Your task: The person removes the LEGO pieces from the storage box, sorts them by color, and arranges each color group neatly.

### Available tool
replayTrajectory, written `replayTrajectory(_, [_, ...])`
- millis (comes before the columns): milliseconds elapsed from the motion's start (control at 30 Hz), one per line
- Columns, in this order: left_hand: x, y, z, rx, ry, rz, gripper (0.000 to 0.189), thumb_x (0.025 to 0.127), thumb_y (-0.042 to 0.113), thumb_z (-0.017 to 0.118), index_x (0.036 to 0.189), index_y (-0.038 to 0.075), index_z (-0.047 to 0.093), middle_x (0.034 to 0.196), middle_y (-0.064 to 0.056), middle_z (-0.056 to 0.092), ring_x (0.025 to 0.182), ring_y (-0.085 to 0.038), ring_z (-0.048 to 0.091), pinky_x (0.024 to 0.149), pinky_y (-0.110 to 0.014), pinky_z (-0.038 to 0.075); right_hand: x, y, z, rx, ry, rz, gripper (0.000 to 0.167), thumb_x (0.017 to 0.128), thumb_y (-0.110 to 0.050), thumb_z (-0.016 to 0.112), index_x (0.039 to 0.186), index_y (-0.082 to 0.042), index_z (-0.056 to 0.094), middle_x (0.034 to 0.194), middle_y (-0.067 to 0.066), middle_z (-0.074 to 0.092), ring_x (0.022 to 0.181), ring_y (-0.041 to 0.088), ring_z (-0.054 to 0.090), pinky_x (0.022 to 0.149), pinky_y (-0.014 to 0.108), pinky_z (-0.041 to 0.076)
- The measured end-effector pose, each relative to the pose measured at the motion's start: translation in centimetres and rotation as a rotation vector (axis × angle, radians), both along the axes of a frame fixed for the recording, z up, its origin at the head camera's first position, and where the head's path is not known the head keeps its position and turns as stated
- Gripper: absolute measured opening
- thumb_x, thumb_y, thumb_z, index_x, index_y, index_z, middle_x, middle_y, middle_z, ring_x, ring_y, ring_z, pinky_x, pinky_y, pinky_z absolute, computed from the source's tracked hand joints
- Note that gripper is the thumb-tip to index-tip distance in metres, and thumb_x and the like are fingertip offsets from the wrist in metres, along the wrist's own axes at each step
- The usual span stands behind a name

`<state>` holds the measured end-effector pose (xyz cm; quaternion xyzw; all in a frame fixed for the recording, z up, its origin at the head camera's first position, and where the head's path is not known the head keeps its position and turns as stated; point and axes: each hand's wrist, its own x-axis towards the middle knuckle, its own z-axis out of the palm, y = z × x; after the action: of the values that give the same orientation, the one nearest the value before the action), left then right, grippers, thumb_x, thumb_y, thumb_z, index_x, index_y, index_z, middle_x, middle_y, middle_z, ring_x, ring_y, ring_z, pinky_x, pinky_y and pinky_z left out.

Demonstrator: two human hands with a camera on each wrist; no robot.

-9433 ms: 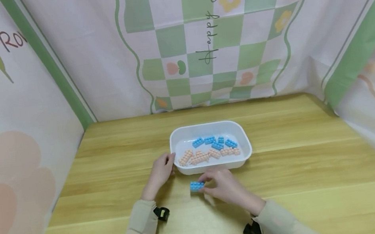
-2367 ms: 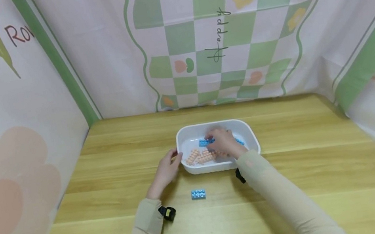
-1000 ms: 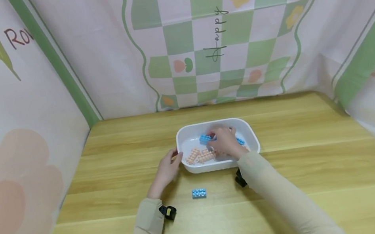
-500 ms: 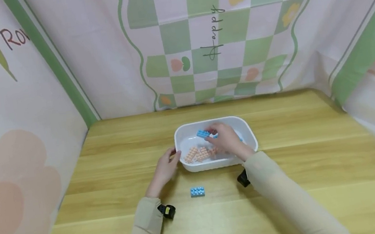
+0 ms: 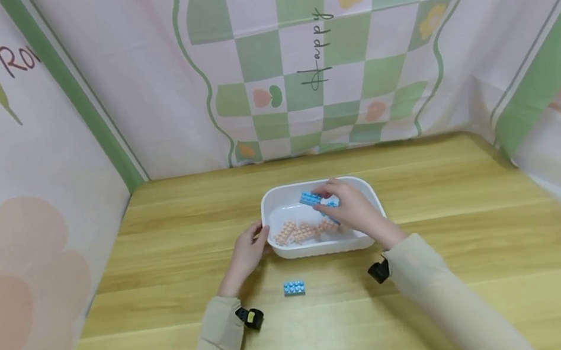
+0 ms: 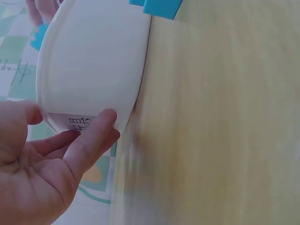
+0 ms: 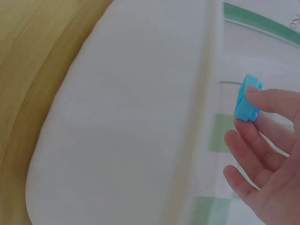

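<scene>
Tub (image 5: pixel 328 248) holds peach bricks (image 5: pixel 303 232); the right hand (image 5: pixel 354 206), pinching a blue brick (image 5: pixel 308 198), probably hides others. Relaxed left hand (image 5: pixel 245 253) touches the tub's end; a lone brick (image 5: pixel 294 288) lies in front.

Curtained nook, patterned drapes (image 5: pixel 333 51), wood-grain tbl (image 5: pixel 329 326)

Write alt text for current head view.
A right hand pinches a blue toy brick over a white tray of peach bricks and blue bricks; the left hand touches the tray's end. Another blue brick lies on the wooden table in front.

A checkered curtain (image 5: pixel 304 58) hangs behind the wooden table (image 5: pixel 183 212).
</scene>
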<state>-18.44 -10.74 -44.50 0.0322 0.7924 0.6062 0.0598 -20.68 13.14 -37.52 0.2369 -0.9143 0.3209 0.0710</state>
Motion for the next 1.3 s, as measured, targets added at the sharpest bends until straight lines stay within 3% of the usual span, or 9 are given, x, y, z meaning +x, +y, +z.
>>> replayTrajectory(100, [0.0,0.1,-0.2,0.038,-0.020,0.001,0.043,0.100,0.020,0.046,0.136,-0.004,0.043,0.137,-0.027,0.046,0.108,-0.038,0.060,0.081,-0.034,0.059,1.0,0.5,0.4,-0.013,0.031,0.041,0.030,0.086,-0.013,0.068,0.113,-0.002,0.065,0.106,0.012,0.064,0.098,0.029,0.060,0.086,0.046,0.053])
replayTrajectory(167, [0.4,0.2,0.6,0.044,-0.032,0.002,0.043,0.100,0.018,0.045,0.136,-0.005,0.042,0.137,-0.029,0.044,0.110,-0.040,0.059,0.082,-0.037,0.058,1.7,0.7,0.6,-0.017,0.059,0.066,0.030,0.084,-0.013,0.069,0.112,-0.002,0.065,0.106,0.012,0.064,0.097,0.027,0.061,0.086,0.043,0.054])
replayTrajectory(300, [0.4,0.2,0.5,0.050,-0.041,0.006,0.044,0.100,0.019,0.044,0.137,-0.004,0.041,0.139,-0.027,0.043,0.113,-0.039,0.057,0.082,-0.035,0.058,2.8,1.1,0.9,-0.018,0.118,0.101,0.029,0.082,-0.013,0.072,0.110,-0.003,0.067,0.100,0.009,0.065,0.093,0.025,0.063,0.083,0.041,0.055])
replayTrajectory(400, [0.0,0.1,-0.4,0.045,-0.033,0.007,0.043,0.100,0.022,0.045,0.137,-0.001,0.042,0.139,-0.025,0.044,0.113,-0.037,0.057,0.079,-0.030,0.059,3.8,1.3,1.0,-0.015,0.138,0.125,0.029,0.082,-0.014,0.073,0.109,-0.004,0.068,0.097,0.007,0.066,0.091,0.025,0.063,0.082,0.041,0.055])
replayTrajectory(500, [0.0,0.2,-0.4,0.043,-0.041,0.004,0.043,0.100,0.023,0.044,0.138,0.001,0.043,0.140,-0.023,0.043,0.114,-0.036,0.057,0.081,-0.030,0.059,5.0,1.5,1.0,-0.007,0.152,0.148,0.029,0.081,-0.014,0.073,0.108,-0.006,0.068,0.097,0.005,0.067,0.090,0.023,0.063,0.081,0.040,0.055])
replayTrajectory(767, [-0.3,0.1,-0.5,0.030,-0.051,-0.006,0.045,0.101,0.026,0.043,0.139,0.002,0.041,0.141,-0.022,0.044,0.115,-0.035,0.057,0.082,-0.031,0.058,7.2,2.4,-0.5,0.017,0.200,0.218,0.029,0.073,-0.007,0.078,0.101,-0.008,0.070,0.093,0.000,0.068,0.084,0.015,0.063,0.075,0.032,0.057])
replayTrajectory(1033, [-0.5,-0.3,-0.1,0.024,-0.042,0.009,0.045,0.101,0.024,0.043,0.139,0.001,0.041,0.141,-0.023,0.043,0.112,-0.036,0.058,0.080,-0.031,0.059,7.7,2.4,-3.0,0.081,0.075,0.213,0.028,0.073,-0.004,0.076,0.100,-0.008,0.070,0.094,0.002,0.069,0.085,0.017,0.064,0.077,0.031,0.057])
replayTrajectory(1300, [-0.4,-0.1,-0.4,0.017,-0.048,-0.003,0.045,0.101,0.024,0.044,0.139,0.001,0.041,0.141,-0.023,0.043,0.111,-0.035,0.059,0.080,-0.030,0.059,8.3,2.1,-3.9,0.153,-0.003,0.206,0.026,0.074,-0.013,0.077,0.100,-0.013,0.070,0.096,-0.001,0.070,0.089,0.015,0.064,0.082,0.035,0.056])
